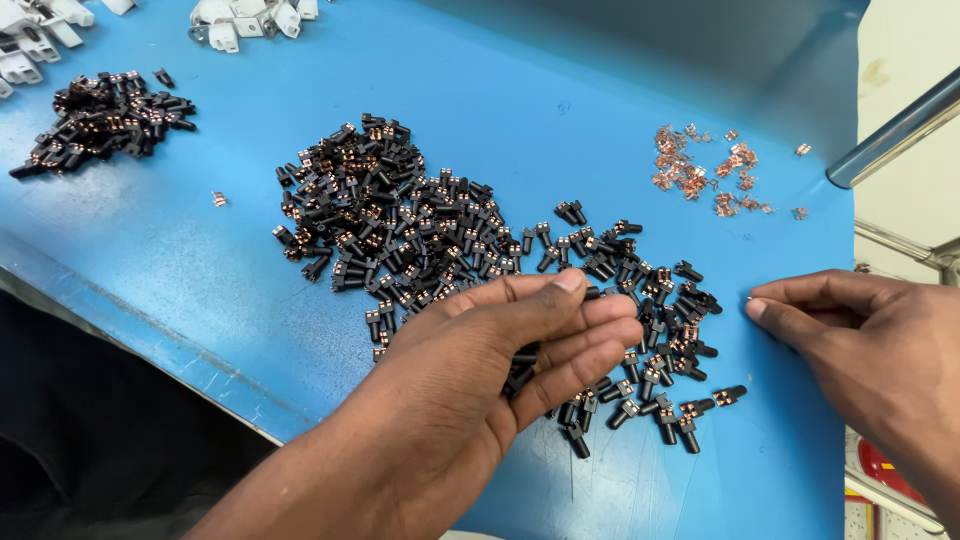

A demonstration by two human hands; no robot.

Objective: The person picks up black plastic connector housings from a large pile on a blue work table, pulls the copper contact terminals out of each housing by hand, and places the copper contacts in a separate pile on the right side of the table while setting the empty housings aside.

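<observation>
Blue table (600,90): black parts (420,230) beneath hands (500,360).

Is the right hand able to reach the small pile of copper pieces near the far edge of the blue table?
Probably yes. The right hand rests on the blue table, and the surface between it and the copper pieces is bare, with nothing blocking the way.

White housings (250,18) sat top left, a smaller black pile (100,122) beside, metal rail (895,130) right of blue worktop (560,90).
</observation>
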